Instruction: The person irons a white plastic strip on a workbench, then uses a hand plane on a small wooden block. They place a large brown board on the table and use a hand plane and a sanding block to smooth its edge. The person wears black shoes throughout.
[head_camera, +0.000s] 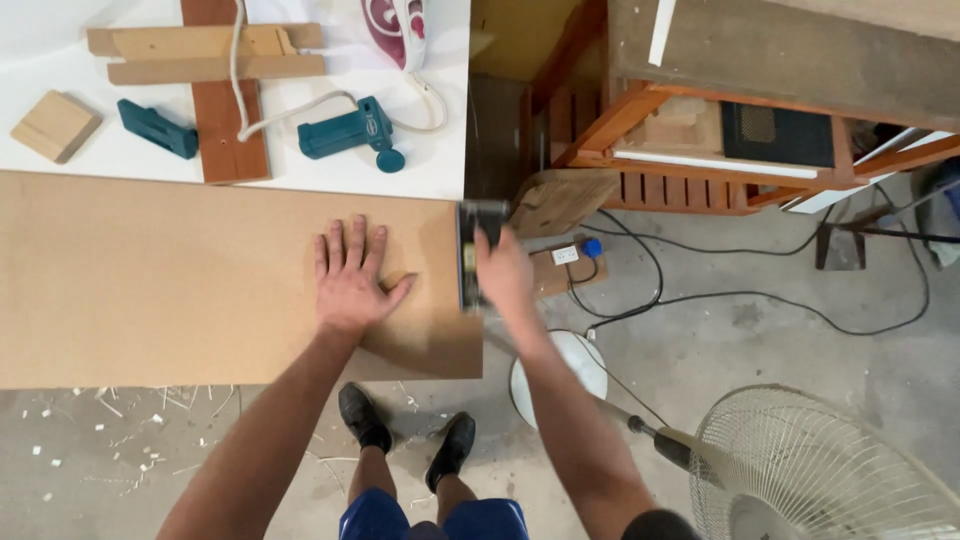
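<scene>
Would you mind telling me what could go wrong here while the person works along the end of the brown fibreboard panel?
1. The flat brown fibreboard panel overhangs the white table; only the left hand presses it down, so it may shift or tip.
2. The right hand grips a dark blurred block-shaped tool at the edge; a slip could graze fingers.
3. Black cables cross the floor near the feet: tripping seems possible.

There is only one view. The camera sits on the person's head and looks straight down, close above the hands. It sees the brown board on the white desk at the top, and the grey floor far below.
</scene>
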